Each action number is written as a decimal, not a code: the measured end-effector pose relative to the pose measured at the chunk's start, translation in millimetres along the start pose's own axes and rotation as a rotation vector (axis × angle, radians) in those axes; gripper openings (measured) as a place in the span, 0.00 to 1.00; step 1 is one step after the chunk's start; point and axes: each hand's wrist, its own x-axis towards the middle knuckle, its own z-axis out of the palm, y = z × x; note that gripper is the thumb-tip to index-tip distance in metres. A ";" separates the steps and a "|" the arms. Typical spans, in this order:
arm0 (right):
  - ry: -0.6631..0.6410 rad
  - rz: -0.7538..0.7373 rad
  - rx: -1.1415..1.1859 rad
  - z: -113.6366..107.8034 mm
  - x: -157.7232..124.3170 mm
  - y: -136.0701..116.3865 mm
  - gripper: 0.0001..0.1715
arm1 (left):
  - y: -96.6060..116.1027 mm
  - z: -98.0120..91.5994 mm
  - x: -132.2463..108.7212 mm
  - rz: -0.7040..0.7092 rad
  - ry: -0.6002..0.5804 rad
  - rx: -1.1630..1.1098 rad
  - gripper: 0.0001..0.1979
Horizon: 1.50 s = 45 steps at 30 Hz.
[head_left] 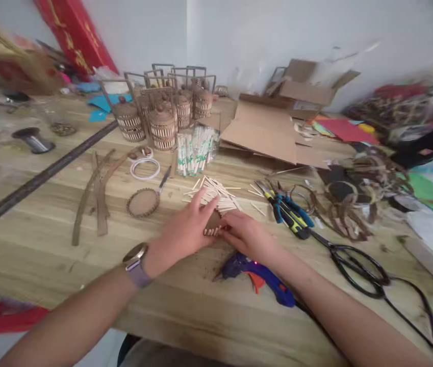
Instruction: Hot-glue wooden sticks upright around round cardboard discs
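Note:
My left hand [189, 227] and my right hand [245, 235] meet over a small brown piece with short sticks glued on it [213, 228], at the middle of the wooden table [48, 244]. Both hands have their fingers closed on it. Just beyond them lies a loose pile of thin wooden sticks [216, 193]. A blue glue gun [258, 275] with an orange trigger lies under my right wrist. My left wrist wears a watch [136, 262].
Small woven lantern-like baskets [162, 125] stand at the back, with packets of sticks [195, 150] in front. Pliers [288, 211] and black scissors [354, 262] lie to the right, cardboard [265, 130] behind. A round brown disc [143, 202], brown strips [99, 196] and a dark long rod [40, 178] lie left.

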 end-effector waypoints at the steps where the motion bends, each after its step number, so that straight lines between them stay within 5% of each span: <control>1: 0.000 -0.006 -0.004 -0.3 0.3 0.5 0.06 | 0.0 -0.1 -0.1 -0.001 0.004 -0.009 0.43; 16: -0.017 -0.014 -0.160 -3.5 3.4 0.0 0.05 | -2.4 -1.0 -0.3 -0.007 -0.014 -0.054 0.51; 18: -0.015 0.016 -0.148 -6.4 2.5 -2.3 0.02 | -1.7 -1.3 -0.3 -0.023 -0.010 -0.050 0.49; 21: 0.046 0.116 -0.110 -19.0 -6.7 -10.9 0.17 | 0.4 -5.2 -0.3 -0.048 -0.039 -0.037 0.47; 23: 0.087 0.226 -0.123 -32.5 -20.0 -19.5 0.12 | 1.4 -9.3 -0.3 -0.049 -0.089 -0.035 0.47; 24: 0.060 0.288 -0.145 -39.5 -28.7 -24.0 0.06 | 1.5 -11.2 -0.2 -0.041 -0.119 -0.041 0.48; 28: -0.246 0.558 -0.224 -53.8 -66.7 -34.9 0.11 | 0.6 -15.4 0.3 0.017 -0.161 -0.050 0.51; 32: -0.327 0.603 -0.208 -38.4 -89.9 -32.3 0.07 | 3.3 -14.4 0.9 -0.007 -0.145 -0.019 0.53; 38: -0.195 0.648 -0.011 -35.1 -99.2 -28.8 0.04 | 10.1 -11.4 -0.9 -0.044 -0.107 0.031 0.49; 45: 0.321 0.648 0.336 -47.2 -114.2 -18.1 0.13 | 15.2 -11.0 -2.3 -0.092 -0.083 0.082 0.48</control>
